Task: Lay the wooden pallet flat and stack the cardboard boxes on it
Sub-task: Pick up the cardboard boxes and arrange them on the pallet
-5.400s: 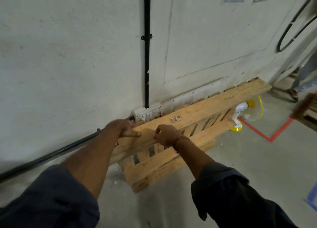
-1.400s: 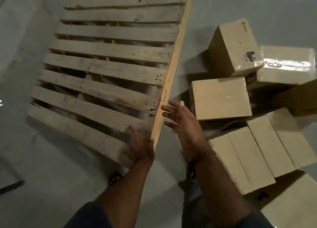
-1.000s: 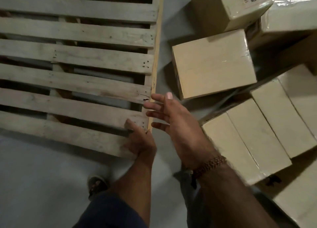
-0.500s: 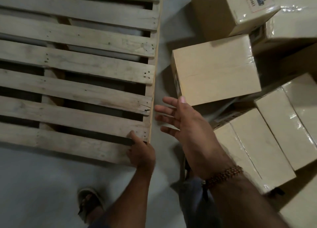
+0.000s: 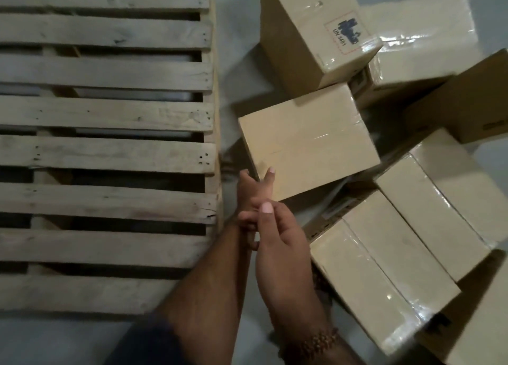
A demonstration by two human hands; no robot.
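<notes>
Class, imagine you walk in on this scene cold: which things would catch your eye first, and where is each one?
First, the big slatted wooden pallet lying flat on the grey floor, filling the left half. Next, the jumble of tan taped cardboard boxes heaped on the right, none on the pallet yet. Between them, bottom centre, the left hand and right hand overlap, reaching toward the nearest box.

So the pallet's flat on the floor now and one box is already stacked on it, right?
Not quite. The pallet does lie flat on the floor, but the head view shows no box on it; the boxes all sit on the floor beside it.
</notes>
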